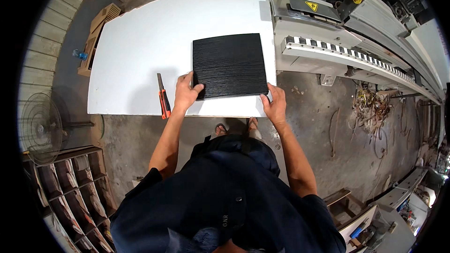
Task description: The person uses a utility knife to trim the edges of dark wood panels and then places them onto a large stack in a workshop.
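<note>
Where the two hands meet the work, a square black panel with a wood-grain texture lies flat on a large white rectangular board that serves as the work surface. The left hand grips the near left corner of the black panel: the thumb lies on the top face, pointing toward the panel's middle, while the fingers wrap along the left edge, pressed against it. The right hand sits at the near right corner, its fingers curled against the panel's near edge and over the edge of the white board; whether any finger passes under the panel cannot be told. The panel lies between the two hands, touching both, and extends away from them toward the far side of the board. Just outside the left hand, apart from it, an orange and black utility knife rests on the white board, lying roughly parallel to the panel's left edge. Beyond the right hand, past the right edge of the board, stands a grey machine with a long roller conveyor rail. Below both grips, past the board's near edge, is a bare concrete floor.
</note>
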The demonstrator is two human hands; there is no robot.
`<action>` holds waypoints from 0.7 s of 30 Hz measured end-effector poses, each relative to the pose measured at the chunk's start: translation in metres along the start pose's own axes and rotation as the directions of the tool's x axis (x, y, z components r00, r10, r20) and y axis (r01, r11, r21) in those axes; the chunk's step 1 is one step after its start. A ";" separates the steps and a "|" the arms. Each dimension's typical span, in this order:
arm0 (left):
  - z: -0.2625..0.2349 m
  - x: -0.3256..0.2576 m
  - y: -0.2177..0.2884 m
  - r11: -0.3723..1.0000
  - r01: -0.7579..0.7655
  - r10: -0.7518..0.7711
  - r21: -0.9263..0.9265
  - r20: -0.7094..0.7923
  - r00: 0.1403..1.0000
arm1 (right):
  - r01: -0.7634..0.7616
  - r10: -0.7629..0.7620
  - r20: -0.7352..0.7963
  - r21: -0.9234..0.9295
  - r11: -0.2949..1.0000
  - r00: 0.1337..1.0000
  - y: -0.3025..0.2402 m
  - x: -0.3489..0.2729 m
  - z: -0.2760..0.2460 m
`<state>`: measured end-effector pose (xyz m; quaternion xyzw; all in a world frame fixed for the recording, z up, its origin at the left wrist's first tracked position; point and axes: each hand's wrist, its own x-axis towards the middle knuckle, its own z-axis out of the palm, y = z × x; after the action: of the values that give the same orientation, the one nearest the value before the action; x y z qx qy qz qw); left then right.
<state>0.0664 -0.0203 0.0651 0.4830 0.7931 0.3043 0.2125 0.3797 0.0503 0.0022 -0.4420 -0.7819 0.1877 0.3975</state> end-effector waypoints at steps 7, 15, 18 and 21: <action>0.006 -0.017 0.004 0.928 -0.227 0.154 0.294 0.250 0.956 | 0.001 0.000 0.031 -0.055 0.998 1.000 0.002 0.006 -0.003; 0.011 -0.022 -0.005 0.920 -0.243 0.203 0.307 0.157 0.967 | 0.009 -0.006 0.022 -0.107 0.994 1.000 -0.003 0.006 0.000; 0.011 -0.022 -0.002 0.905 -0.275 0.243 0.325 0.137 0.960 | 0.015 -0.018 -0.017 -0.126 0.992 1.000 -0.002 0.007 0.001; 0.010 -0.027 -0.001 0.936 -0.216 0.184 0.278 0.137 0.973 | -0.063 0.065 0.019 -0.086 0.994 0.998 -0.010 0.008 0.001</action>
<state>0.0838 -0.0426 0.0581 0.6032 0.7630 0.1775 0.1498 0.3717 0.0519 0.0116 -0.4814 -0.7790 0.1714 0.3633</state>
